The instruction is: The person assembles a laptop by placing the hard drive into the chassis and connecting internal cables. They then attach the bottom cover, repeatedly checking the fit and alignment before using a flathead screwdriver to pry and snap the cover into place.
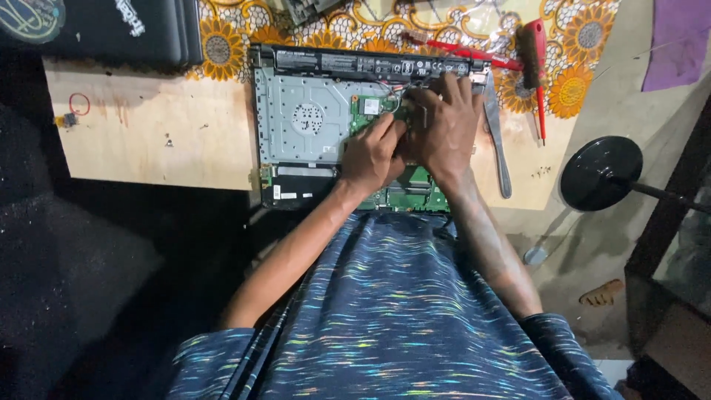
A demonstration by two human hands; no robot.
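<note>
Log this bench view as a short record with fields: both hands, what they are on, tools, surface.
Left hand: fingertips pinched together on the green circuit board, beside the right hand; what the grip holds is too small to tell.
Right hand: palm down, fingers spread over the opened laptop base.
Tools: red-handled screwdriver and a flat metal pry tool, both right of the laptop.
Surface: wooden board over a sunflower-patterned cloth.
Nearby: round black stand base on the floor.

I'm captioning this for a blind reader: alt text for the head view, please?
Both hands, left hand and right hand, press on the green circuit board of an opened laptop on a wooden board; red screwdrivers lie beside it.
</note>
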